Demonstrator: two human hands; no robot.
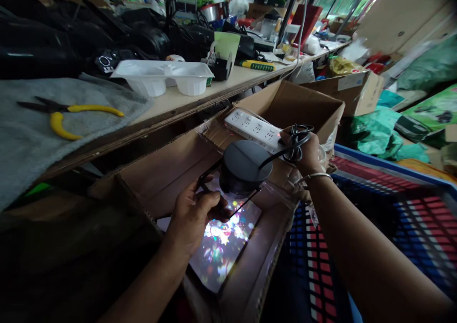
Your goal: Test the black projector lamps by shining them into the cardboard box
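Note:
My left hand (200, 206) is closed around the bracket of a round black projector lamp (246, 163), holding it over a cardboard box (171, 171). Coloured patterns of light fall from the lamp onto a white sheet (224, 251) inside the box. From the lamp's back a black cable (282, 154) runs to my right hand (305, 154). That hand is closed on the bundled cable, at the near end of a white power strip (253, 130). Its fingertips are partly hidden, so a plug there cannot be made out.
On the workbench (178, 106) lie yellow-handled pliers (64, 113), a white plastic tray (164, 75) and a yellow-green tool (257, 65). Black lamps or similar housings (43, 47) crowd the back left. A blue and red basket (321, 266) stands at the right, below green bags (378, 130).

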